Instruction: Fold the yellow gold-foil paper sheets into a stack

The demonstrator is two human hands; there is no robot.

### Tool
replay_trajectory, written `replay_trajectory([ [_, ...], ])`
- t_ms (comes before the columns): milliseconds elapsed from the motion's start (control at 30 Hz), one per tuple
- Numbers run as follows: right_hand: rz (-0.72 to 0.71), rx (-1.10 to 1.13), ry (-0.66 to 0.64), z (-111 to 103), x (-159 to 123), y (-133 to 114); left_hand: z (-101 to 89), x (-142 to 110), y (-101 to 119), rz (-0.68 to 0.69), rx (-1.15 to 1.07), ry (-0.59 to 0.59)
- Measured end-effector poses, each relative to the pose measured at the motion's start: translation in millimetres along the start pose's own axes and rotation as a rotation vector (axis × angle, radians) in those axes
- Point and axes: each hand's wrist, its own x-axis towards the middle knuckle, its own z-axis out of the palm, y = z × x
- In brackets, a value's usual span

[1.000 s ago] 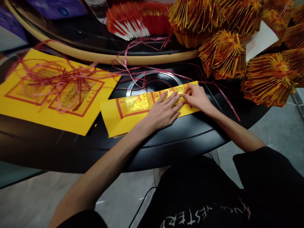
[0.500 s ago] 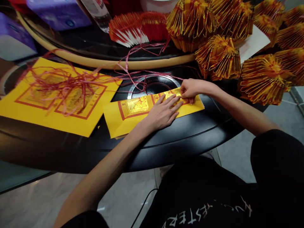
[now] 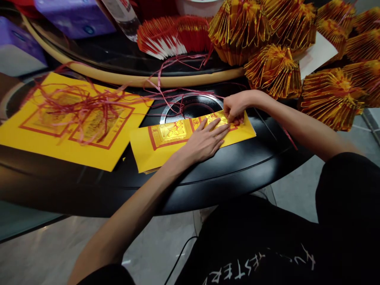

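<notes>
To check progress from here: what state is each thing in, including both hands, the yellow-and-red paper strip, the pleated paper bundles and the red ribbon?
Left hand: open, flat on the strip.
Right hand: pinching the strip's far end.
Yellow paper strip: folded, layered, lying flat.
Flat yellow sheet: unfolded, under the ribbon.
Red ribbon: loose, tangled.
Pleated yellow-and-red bundles: fanned, gathered, piled.

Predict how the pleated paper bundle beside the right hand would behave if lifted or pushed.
The pleated paper bundle looks light for its size, being thin folded paper. Its pleats would likely crush under a push, and it may slide on the glossy black table.
</notes>
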Motion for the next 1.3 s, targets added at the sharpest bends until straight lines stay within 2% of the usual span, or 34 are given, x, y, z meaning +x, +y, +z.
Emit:
replay_trajectory([
  [67,0.005,-0.004,-0.006,-1,3,0,0.2,0,0,-0.001,0.006,-0.010],
  [267,-0.109,-0.083,0.000,-1,11,1,0.1,1,0,0.004,0.016,-0.030],
  [467,-0.085,0.071,0.157,1,6,3,-1.3,1,1,-0.005,0.005,-0.037],
  [567,-0.064,-0.060,0.104,4,-5,9,-0.3,1,0,-0.004,0.002,-0.040],
  [667,-0.132,-0.304,0.019,7,-18,11,0.5,1,-1,-0.004,0.001,-0.029],
  [767,-0.155,-0.425,0.003,8,-24,6,-0.1,1,-1,0.000,0.006,-0.026],
  [1033,-0.217,-0.475,0.114,7,-8,-22,-0.9,1,-1,-0.005,0.024,-0.028],
  [1300,-0.145,-0.447,0.001,10,-26,7,1.4,1,-1,0.002,-0.004,0.003],
])
